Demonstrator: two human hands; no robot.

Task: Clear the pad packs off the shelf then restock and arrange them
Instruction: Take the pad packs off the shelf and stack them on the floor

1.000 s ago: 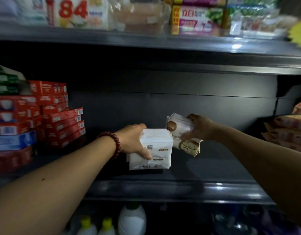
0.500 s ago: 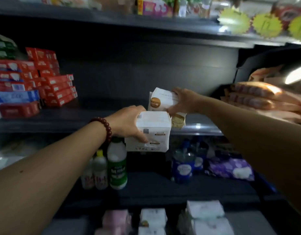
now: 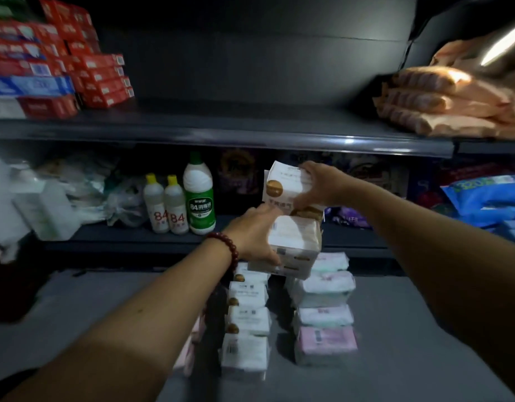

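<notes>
1. Pad packs (image 3: 247,320) lie in rows along the middle of the lowest shelf (image 3: 410,329), running from its back edge toward the front.
2. The left hand (image 3: 250,236) grips a white pack (image 3: 297,242) from the side, above the rows' back end.
3. The right hand (image 3: 323,187) grasps a second pack (image 3: 282,181), marked with a brown circle, just above the first.

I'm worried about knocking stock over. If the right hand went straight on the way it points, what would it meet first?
Probably the tall green-labelled bottle to its left, struck first by the pack that the right hand holds; depth is unclear.
</notes>
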